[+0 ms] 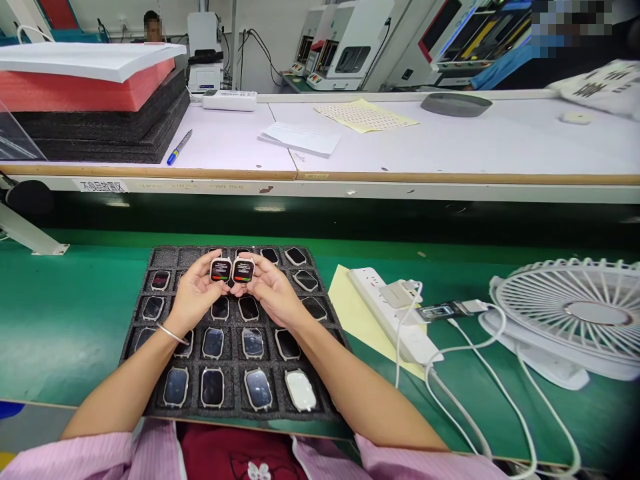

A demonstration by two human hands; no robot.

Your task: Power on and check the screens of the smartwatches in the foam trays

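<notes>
My left hand [201, 291] grips a smartwatch case [221, 270] without a strap, its screen lit with small text and coloured marks. Right beside it, a second lit smartwatch [243, 271] is pinched in my right hand [269, 288]. The two watches are held side by side, screens facing me, over the far part of a black foam tray [193, 415]. Several similar watches with dark screens, such as one at the front [213, 387], sit in the tray's pockets. One pocket at the front right holds a watch with its white side up [301, 390].
Right of the tray, a white power strip [395, 313] with plugged cables lies on yellow paper [343, 293]. A white fan [575, 313] stands farther right. A raised shelf [450, 147] bears foam sheets [100, 133], a pen [179, 147], papers [303, 138] and a grey dish [456, 105].
</notes>
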